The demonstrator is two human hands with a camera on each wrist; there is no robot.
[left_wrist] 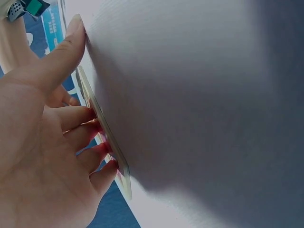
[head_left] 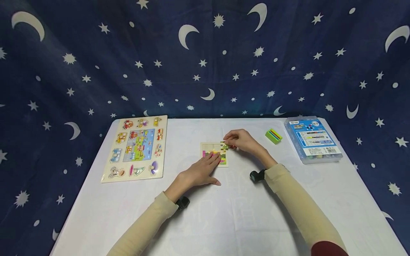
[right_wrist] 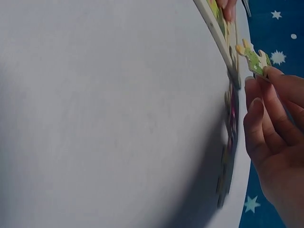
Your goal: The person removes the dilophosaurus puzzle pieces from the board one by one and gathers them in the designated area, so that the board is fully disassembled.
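Note:
A small jigsaw tray (head_left: 211, 147) lies on the table, its lower part filled with colourful pieces and its upper left part bare. My left hand (head_left: 201, 171) rests flat on the filled part, fingertips on the pieces and thumb out to the side. At the tray's upper right corner my right hand (head_left: 244, 141) pinches a green jigsaw piece (right_wrist: 256, 61) between thumb and fingers. In the right wrist view this piece is tilted, above the tray's end. Several loose jigsaw pieces (right_wrist: 231, 118) lie on the table below the right hand, mostly hidden by it in the head view.
A wooden peg puzzle board (head_left: 109, 156) with vehicle pictures lies on the left. To the right are a green striped block (head_left: 273, 136) and a clear plastic box (head_left: 312, 140) with a blue label. A dark blue curtain (head_left: 221, 99) hangs behind the white table (head_left: 237, 206).

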